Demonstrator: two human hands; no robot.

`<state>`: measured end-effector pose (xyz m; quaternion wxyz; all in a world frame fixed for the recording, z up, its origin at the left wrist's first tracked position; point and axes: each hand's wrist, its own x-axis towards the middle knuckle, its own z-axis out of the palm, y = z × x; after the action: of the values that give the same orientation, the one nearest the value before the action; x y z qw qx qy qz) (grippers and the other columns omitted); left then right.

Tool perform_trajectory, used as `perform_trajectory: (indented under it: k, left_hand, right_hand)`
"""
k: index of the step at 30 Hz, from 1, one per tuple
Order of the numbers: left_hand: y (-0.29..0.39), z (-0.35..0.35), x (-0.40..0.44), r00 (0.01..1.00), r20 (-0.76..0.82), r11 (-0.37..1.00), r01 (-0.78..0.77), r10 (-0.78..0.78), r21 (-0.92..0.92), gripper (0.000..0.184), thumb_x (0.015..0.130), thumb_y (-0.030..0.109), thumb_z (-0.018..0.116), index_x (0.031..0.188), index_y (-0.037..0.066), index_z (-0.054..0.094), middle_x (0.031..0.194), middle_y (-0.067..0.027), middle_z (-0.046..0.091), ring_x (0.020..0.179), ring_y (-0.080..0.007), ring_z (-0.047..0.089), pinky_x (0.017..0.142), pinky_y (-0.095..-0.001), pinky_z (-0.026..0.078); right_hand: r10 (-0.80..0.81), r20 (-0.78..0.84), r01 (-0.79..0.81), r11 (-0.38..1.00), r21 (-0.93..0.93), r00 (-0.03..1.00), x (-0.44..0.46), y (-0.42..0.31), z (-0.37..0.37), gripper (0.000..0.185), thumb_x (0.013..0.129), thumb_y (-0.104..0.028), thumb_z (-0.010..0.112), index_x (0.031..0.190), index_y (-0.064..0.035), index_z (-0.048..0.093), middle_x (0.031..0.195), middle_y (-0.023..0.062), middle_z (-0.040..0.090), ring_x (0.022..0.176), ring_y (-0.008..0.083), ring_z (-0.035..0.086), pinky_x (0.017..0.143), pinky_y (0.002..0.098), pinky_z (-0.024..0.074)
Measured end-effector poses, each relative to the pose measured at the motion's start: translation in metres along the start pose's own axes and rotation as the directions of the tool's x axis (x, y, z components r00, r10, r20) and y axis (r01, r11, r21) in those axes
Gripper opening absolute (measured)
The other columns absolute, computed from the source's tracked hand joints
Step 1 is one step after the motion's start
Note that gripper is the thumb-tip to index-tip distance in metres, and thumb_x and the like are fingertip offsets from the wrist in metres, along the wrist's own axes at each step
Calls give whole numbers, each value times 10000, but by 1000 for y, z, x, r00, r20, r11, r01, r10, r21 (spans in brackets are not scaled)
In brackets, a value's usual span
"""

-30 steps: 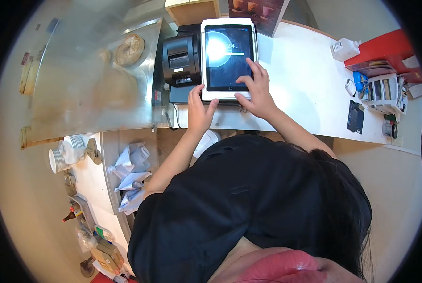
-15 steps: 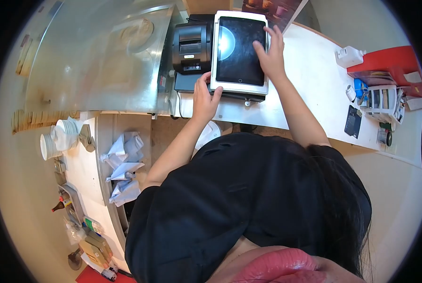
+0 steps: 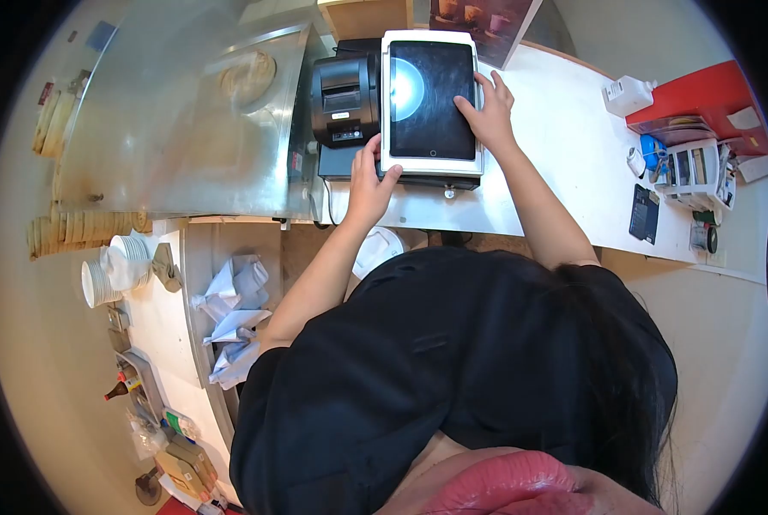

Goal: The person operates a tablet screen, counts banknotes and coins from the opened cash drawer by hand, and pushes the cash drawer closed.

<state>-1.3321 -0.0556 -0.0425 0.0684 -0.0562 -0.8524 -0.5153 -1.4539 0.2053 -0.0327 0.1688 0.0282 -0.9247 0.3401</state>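
A tablet in a white frame stands on the counter, its screen dark apart from a round light reflection. At its lower left corner is my left hand, thumb stretched toward the bottom of the frame and fingers along the left side, loosely apart. My right hand is by the right edge, fingers spread and thumb over the screen's edge. Whether the thumb touches the glass I cannot tell. A black receipt printer stands directly left of the tablet. Beneath the tablet is a black box, mostly hidden.
Left of the printer is a glass-and-metal case. White counter extends right, bearing a white bottle, a red holder, a dark phone-like item and a small drawer unit. Stacked bowls and crumpled papers are lower left.
My right hand has slid slightly down along the tablet's right edge. My left hand stays at the lower left corner. The whole view has shifted a little.
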Motion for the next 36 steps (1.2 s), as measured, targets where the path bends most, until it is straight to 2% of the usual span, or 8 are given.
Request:
perform_trajectory:
  k: [4, 9, 13, 16, 18, 29, 33, 36]
  left_hand:
    - [3, -4, 0, 998, 50, 999, 41, -43, 28, 683, 921, 136, 714, 1521, 53, 400, 1320, -180, 529, 1232, -325, 527, 1107, -432, 399]
    - [3, -3, 1, 998, 48, 999, 35, -37, 35, 681, 928, 120, 700, 1530, 45, 390, 1338, -176, 521, 1247, -326, 517, 1115, -435, 392]
    - [6, -4, 0, 997, 71, 997, 22, -27, 80, 654, 955, 119, 661, 1534, 16, 376, 1413, -200, 475, 1290, -337, 491, 1135, -419, 385]
    - [4, -2, -2, 999, 45, 994, -5, 0, 112, 662, 961, 136, 663, 1542, 21, 367, 1407, -200, 482, 1296, -351, 485, 1135, -433, 378]
    - [4, 0, -5, 999, 26, 991, -26, 22, 134, 672, 962, 148, 672, 1547, 29, 363, 1394, -197, 493, 1289, -357, 491, 1127, -442, 382]
    - [7, -6, -4, 998, 67, 997, 2, -8, 79, 675, 975, 196, 655, 1557, 32, 354, 1434, -214, 468, 1330, -361, 464, 1154, -436, 356]
    - [2, -3, -3, 999, 36, 993, -43, 39, 108, 686, 975, 228, 672, 1554, 28, 364, 1413, -203, 499, 1288, -356, 499, 1122, -450, 382]
    - [4, -2, -4, 999, 29, 990, -49, 45, 129, 692, 972, 231, 674, 1556, 28, 362, 1409, -202, 501, 1284, -354, 502, 1120, -449, 383]
  right_hand:
    - [59, -19, -59, 998, 10, 998, 7, -9, 8, 737, 847, -417, 731, 1472, -93, 515, 1599, 278, 309, 1493, 460, 230, 1197, 549, 284]
    - [76, 68, -41, 909, -415, 995, 9, -38, -22, 763, 862, -536, 645, 1502, -145, 503, 1590, 263, 345, 1404, 458, 421, 1143, 698, 258]
    - [37, 87, 12, 862, -507, 996, 9, -37, -26, 779, 865, -572, 628, 1516, -167, 490, 1579, 250, 372, 1349, 459, 486, 1116, 745, 248]
    - [22, 21, -11, 902, -433, 1000, -2, -29, -19, 732, 885, -556, 633, 1492, -167, 506, 1558, 242, 389, 1347, 459, 485, 1129, 736, 240]
    - [-47, -1, 47, 989, -144, 999, -13, -25, -20, 674, 890, -509, 658, 1452, -163, 525, 1554, 243, 378, 1371, 463, 448, 1142, 737, 215]
    - [-360, 253, 384, 922, -50, 898, -80, -52, -43, 525, 875, -360, 697, 1372, -234, 584, 1665, 215, 196, 1529, 470, 171, 1193, 701, 114]
    - [-276, 191, 293, 954, -64, 942, -65, -35, -33, 520, 910, -349, 682, 1393, -194, 569, 1658, 249, 192, 1522, 478, 175, 1211, 634, 171]
    - [25, -18, -21, 985, 172, 1000, -35, -7, -10, 551, 936, -388, 692, 1429, -190, 544, 1642, 290, 201, 1501, 503, 185, 1200, 595, 248]
